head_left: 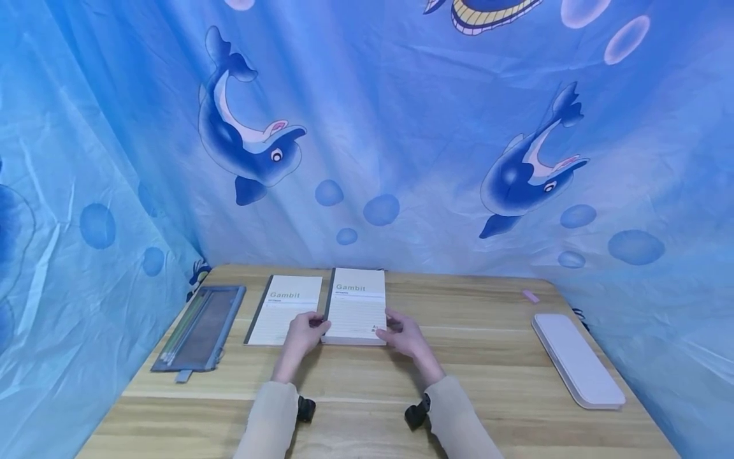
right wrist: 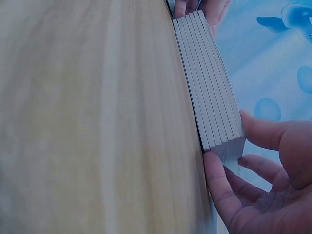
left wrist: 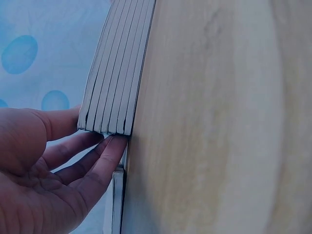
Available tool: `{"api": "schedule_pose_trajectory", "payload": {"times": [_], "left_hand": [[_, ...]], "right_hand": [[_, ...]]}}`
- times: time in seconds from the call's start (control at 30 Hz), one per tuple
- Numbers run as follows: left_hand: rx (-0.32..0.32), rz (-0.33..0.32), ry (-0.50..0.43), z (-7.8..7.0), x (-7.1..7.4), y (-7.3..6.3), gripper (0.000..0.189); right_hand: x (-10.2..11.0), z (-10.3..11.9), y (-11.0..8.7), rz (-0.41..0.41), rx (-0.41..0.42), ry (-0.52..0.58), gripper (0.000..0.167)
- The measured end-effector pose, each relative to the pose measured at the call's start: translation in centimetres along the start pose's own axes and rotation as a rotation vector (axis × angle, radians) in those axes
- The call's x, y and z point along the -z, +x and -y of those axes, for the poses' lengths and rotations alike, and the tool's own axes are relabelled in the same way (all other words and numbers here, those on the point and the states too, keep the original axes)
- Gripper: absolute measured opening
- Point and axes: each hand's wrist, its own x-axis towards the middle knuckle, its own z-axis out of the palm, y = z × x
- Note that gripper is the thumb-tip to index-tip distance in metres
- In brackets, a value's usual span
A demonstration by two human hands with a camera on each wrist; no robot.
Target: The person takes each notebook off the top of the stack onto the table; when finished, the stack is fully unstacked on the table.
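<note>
A thick stack of notebooks [head_left: 358, 299] with white "Gambit" covers and dark spines lies on the wooden table. My left hand [head_left: 306, 331] grips its spine side near the front corner, thumb at the top cover and fingers against the side. On the opposite side my right hand [head_left: 404, 333] holds the stack, thumb at the top edge and fingers along the page edges. The layered edges of several notebooks [right wrist: 209, 83] show in the right wrist view, lined up closely. Left of the stack lies a thin matching notebook [head_left: 287, 309], partly behind my left hand.
A blue-grey mesh pencil pouch [head_left: 206, 325] with pencils inside lies at the table's left edge. Toward the right edge are a white oblong case [head_left: 576, 360] and a small purple piece [head_left: 531, 296]. A blue dolphin-print curtain [head_left: 390, 140] hangs behind the table [head_left: 476, 376].
</note>
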Motion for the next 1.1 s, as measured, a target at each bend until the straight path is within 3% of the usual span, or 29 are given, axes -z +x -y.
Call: {"api": "schedule_pose_trajectory", "payload": {"times": [0.33, 0.5, 0.7, 0.9, 1.1], "left_hand": [[0.009, 0.005, 0.031, -0.1, 0.2, -0.2, 0.03], [0.0, 0.015, 0.04, -0.2, 0.2, -0.4, 0.031], [0.011, 0.017, 0.031, -0.1, 0.3, -0.4, 0.032], [0.021, 0.021, 0.023, -0.1, 0.4, -0.2, 0.032], [0.015, 0.016, 0.011, -0.2, 0.2, -0.4, 0.03]], "right_hand": [[-0.3, 0.4, 0.3, -0.041, -0.04, 0.0, 0.066], [-0.2, 0.5, 0.6, -0.03, -0.084, 0.05, 0.067], [-0.2, 0.9, 1.3, -0.044, -0.101, 0.089, 0.057], [-0.5, 1.2, 2.6, -0.113, -0.115, 0.02, 0.044], [-0.4, 1.5, 3.5, -0.16, -0.099, -0.071, 0.047]]}}
